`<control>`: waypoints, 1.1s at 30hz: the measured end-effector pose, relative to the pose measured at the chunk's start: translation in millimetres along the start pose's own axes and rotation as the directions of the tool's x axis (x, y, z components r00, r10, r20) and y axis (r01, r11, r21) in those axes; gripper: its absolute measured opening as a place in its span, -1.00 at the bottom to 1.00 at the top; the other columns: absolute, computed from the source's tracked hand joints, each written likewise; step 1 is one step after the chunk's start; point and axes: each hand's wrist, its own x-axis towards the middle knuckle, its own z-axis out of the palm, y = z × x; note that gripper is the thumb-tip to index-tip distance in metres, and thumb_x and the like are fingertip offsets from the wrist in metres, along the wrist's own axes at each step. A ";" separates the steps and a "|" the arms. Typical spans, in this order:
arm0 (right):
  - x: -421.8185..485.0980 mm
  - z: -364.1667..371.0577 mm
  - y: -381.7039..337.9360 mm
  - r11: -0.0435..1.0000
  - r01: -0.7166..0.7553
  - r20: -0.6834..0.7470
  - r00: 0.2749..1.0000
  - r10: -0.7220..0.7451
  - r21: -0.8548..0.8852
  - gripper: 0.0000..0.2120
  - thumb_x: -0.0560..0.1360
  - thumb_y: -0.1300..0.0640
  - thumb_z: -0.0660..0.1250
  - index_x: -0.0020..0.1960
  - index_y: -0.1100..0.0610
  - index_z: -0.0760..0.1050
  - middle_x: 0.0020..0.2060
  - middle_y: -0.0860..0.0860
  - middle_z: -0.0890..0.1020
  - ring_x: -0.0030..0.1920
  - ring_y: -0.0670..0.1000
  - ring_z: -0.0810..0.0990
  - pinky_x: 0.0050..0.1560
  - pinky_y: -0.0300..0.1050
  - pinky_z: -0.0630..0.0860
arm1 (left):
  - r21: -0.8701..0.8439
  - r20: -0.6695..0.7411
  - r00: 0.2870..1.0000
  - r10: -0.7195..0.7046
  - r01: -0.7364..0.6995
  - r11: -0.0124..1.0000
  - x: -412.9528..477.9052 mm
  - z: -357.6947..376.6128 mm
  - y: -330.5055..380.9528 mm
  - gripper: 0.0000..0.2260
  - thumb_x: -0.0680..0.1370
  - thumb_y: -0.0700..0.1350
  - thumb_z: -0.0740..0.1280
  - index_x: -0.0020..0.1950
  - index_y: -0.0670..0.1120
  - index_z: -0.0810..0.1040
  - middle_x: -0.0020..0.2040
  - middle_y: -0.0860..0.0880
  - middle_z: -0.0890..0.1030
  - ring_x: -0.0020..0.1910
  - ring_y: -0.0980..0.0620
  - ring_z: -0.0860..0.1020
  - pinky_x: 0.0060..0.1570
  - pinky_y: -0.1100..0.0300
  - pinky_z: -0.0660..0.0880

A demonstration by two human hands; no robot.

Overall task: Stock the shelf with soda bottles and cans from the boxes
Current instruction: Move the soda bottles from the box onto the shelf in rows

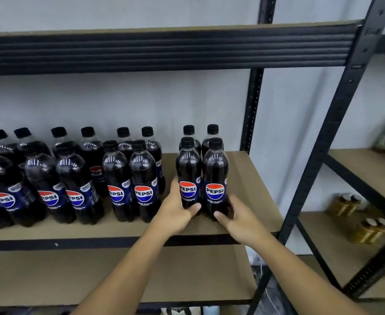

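Note:
Several dark Pepsi bottles with black caps stand in rows on the brown shelf board (250, 178). At the right end of the rows, two front bottles stand side by side with two more right behind them. My left hand (175, 212) grips the base of the left front bottle (188, 176), thumb across its front. My right hand (239, 217) grips the base of the right front bottle (215, 178). Both bottles stand upright on the board. No boxes or cans are in view.
A gap of bare board separates this group from the nearest bottles (141, 178) on the left. The black upright (252, 110) stands at the board's back right. A lower shelf board (119, 276) lies below. A neighbouring rack on the right holds golden jars (346, 204).

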 end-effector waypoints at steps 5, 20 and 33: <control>-0.3 9.1 7.7 1.000 -0.001 -0.072 0.997 0.003 0.015 -0.44 0.56 0.05 0.42 0.50 -0.13 0.30 0.26 -0.28 0.57 0.30 -0.22 0.50 0.36 -0.17 0.42 | 0.016 -0.022 1.000 -0.009 0.009 1.000 -2.1 10.6 -23.4 -0.27 0.57 -0.16 0.45 0.60 0.12 0.11 0.34 0.23 0.46 0.36 0.19 0.41 0.31 0.27 0.27; -28.7 16.2 -1.3 0.978 0.105 -0.151 0.979 -0.133 -0.180 -0.43 0.61 -0.05 0.33 0.58 -0.10 0.25 0.29 -0.19 0.59 0.25 -0.10 0.55 0.22 -0.25 0.43 | 0.136 0.026 0.999 0.021 -0.024 0.990 -29.3 -6.1 -29.8 -0.37 0.58 0.05 0.41 0.59 0.24 0.21 0.41 0.20 0.52 0.36 0.15 0.51 0.40 0.17 0.41; -44.0 106.0 -68.9 0.932 0.293 -0.004 0.954 -0.301 -0.213 -0.48 0.63 -0.11 0.28 0.56 -0.01 0.34 0.50 -0.16 0.39 0.48 -0.25 0.26 0.50 -0.33 0.16 | 0.469 -0.247 0.966 0.080 0.047 0.882 -105.6 -97.9 -66.7 -0.55 0.63 0.03 0.35 0.51 -0.03 0.45 0.45 0.04 0.51 0.37 0.00 0.51 0.23 0.27 0.36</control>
